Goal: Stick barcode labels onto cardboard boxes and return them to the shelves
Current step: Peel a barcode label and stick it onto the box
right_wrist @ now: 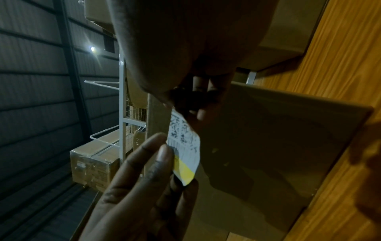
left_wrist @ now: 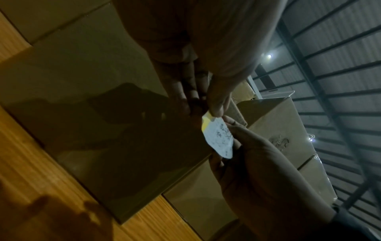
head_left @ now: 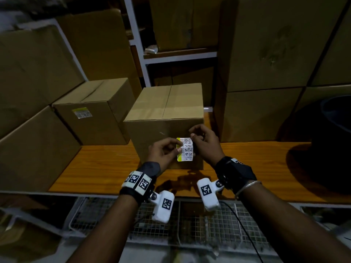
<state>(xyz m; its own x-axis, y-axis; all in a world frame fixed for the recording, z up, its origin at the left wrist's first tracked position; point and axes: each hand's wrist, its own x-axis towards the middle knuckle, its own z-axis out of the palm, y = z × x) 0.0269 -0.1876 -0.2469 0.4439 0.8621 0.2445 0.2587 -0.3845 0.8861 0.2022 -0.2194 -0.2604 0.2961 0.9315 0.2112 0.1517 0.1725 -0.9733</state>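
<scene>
A white barcode label (head_left: 185, 149) with a yellow strip down its left side is held in front of the near face of a closed cardboard box (head_left: 167, 118). The label carries several blocks of dense square codes and a few rows of bars; the print is too small and blurred to read. The left hand (head_left: 164, 152) pinches the label's yellow edge between thumb and fingertips, and the right hand (head_left: 204, 142) pinches its opposite, right edge, its other fingers curled in. In the wrist views the label bows away from the cardboard, so whether any of it touches the box cannot be told.

The box stands on a wooden shelf (head_left: 106, 168), set back from the shelf's front edge, with bare board in front of it and to either side. Its top flaps are closed along a centre seam. Toward the shelf's left rear, just beside it, a second box (head_left: 95, 111) already bears a small yellow-and-white label (head_left: 82, 113) on its near face, unreadable from here. A larger carton (head_left: 36, 149) fills the left end of the shelf, and tall stacked cartons (head_left: 262, 88) stand at the right rear. A dark round object (head_left: 321, 145) occupies the right end. Below the front edge lie wire mesh baskets (head_left: 190, 223).
</scene>
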